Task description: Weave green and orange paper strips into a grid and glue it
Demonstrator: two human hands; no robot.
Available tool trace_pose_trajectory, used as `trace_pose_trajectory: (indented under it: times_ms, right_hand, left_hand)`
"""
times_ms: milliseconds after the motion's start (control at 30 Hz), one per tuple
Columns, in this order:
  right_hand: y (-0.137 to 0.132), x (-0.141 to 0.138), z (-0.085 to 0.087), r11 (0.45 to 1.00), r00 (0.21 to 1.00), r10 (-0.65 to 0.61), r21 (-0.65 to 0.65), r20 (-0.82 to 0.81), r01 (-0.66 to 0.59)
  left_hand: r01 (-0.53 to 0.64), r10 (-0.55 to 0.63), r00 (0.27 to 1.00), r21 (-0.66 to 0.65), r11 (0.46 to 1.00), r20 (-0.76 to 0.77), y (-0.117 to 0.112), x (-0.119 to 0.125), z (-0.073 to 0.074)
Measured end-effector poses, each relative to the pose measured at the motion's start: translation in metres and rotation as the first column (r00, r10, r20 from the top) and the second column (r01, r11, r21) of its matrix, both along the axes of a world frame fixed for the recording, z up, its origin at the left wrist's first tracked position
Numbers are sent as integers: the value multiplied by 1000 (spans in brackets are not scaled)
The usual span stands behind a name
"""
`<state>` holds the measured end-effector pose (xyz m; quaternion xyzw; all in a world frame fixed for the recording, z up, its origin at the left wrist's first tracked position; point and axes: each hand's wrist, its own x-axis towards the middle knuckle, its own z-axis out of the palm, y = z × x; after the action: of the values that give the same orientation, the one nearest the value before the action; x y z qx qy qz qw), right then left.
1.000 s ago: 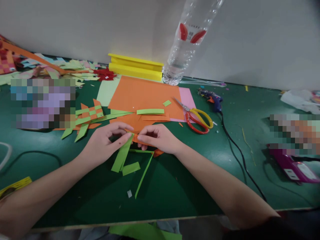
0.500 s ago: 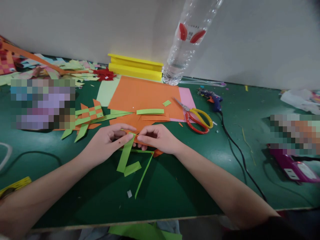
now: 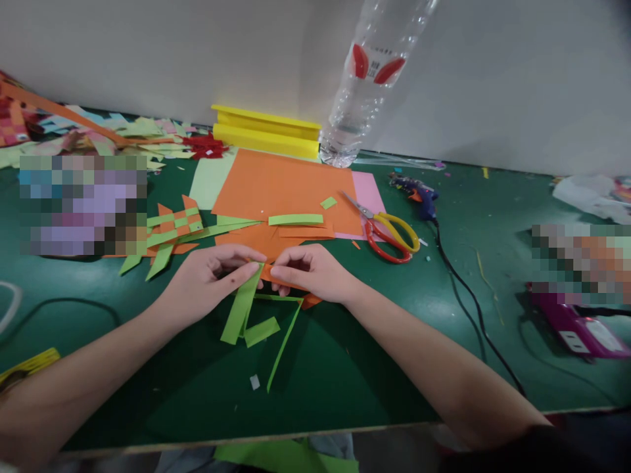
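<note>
My left hand (image 3: 224, 276) pinches the upper end of a green paper strip (image 3: 241, 305), which hangs down toward me. Between my right hand's (image 3: 313, 272) thumb and fingers is an orange paper strip (image 3: 267, 272) that crosses to the green one at my left fingertips. Just below lie another short green piece (image 3: 263, 332) and a thin green sliver (image 3: 284, 348). Behind my hands are orange sheets (image 3: 286, 180) with a short green strip (image 3: 296, 219) on top. A woven green-and-orange paper piece (image 3: 177, 223) lies to the left.
Scissors (image 3: 392, 236) with red and yellow handles rest right of the sheets. Beyond them is a blue glue gun (image 3: 417, 194) with a black cord. A clear bottle (image 3: 359, 98) and a folded yellow piece (image 3: 266, 135) stand by the wall. Paper scraps (image 3: 142, 128) are heaped back left.
The hanging green strip has swung a little to the left and tilted at my left fingertips. More of the orange strip shows between my hands, which have barely moved.
</note>
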<state>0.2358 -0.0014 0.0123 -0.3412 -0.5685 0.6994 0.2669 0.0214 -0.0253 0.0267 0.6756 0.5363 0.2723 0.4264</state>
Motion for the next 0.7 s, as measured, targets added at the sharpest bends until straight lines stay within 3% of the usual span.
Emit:
trace_pose_trajectory:
  times_ms: [333, 467, 700]
  right_hand:
    - [1, 1, 3, 997, 998, 51, 64, 30, -53]
    - [2, 2, 4, 984, 996, 46, 171, 71, -57]
    - [2, 1, -2, 984, 998, 59, 168, -8, -56]
  left_hand:
    - [-8, 8, 999, -7, 1000, 40, -1, 2, -1]
    - [25, -26, 998, 19, 1000, 60, -4, 5, 0]
    - [115, -111, 993, 98, 989, -45, -8, 4, -1]
